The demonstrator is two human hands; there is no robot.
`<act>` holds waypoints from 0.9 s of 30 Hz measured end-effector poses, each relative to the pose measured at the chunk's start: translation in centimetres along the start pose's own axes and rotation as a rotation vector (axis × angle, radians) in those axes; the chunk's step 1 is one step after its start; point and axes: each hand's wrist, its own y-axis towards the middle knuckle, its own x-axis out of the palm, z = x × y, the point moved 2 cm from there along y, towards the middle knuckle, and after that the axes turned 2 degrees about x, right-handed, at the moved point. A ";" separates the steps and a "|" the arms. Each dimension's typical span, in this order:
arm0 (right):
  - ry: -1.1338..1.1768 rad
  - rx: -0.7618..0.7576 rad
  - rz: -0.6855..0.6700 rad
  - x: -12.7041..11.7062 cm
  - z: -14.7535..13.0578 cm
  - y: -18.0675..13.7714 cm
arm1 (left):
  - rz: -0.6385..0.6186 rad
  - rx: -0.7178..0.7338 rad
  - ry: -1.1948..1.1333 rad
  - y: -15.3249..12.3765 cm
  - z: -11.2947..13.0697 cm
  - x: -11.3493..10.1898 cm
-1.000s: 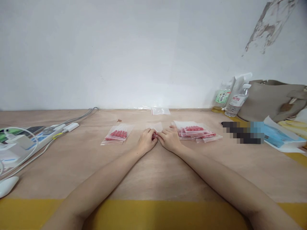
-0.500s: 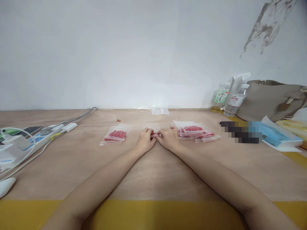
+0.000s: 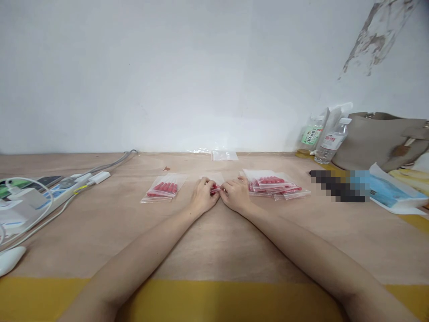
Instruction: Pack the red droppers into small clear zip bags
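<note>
My left hand (image 3: 203, 195) and my right hand (image 3: 235, 192) meet at the middle of the table. Between them, both pinch the near edge of a clear zip bag (image 3: 215, 189) with red pieces inside; the fingers hide much of it. To the left lies another zip bag (image 3: 163, 188) holding several red, capsule-like pieces. Just right of my right hand is an overlapping pile of zip bags (image 3: 273, 182), also with red pieces in them.
A flat clear bag (image 3: 224, 155) lies by the wall. At left are a power strip (image 3: 58, 192), cables and a white mouse (image 3: 11, 260). Plastic bottles (image 3: 331, 142), a grey-beige handbag (image 3: 378, 138) and a blue packet (image 3: 392, 190) stand or lie at right.
The view has shifted very slightly. Both hands stay at the zip bag, with the right fingertips moved a little along its edge.
</note>
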 end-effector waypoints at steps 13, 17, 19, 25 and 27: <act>0.087 0.117 -0.065 -0.1 0.1 0.1 | -0.046 -0.003 -0.036 0.1 -0.3 0.2; 0.056 0.112 -0.100 -0.1 -0.1 0.1 | -0.051 -0.011 -0.037 0.1 -0.3 0.2; 0.022 0.100 -0.097 -0.1 -0.2 0.2 | -0.046 -0.016 -0.039 0.0 -0.3 0.2; 0.094 0.057 -0.153 -0.4 0.7 0.1 | -0.040 0.014 -0.065 -0.1 -0.5 -0.1; 0.160 0.014 -0.180 -0.6 1.1 -0.1 | -0.045 0.040 -0.078 -0.3 -0.6 -0.4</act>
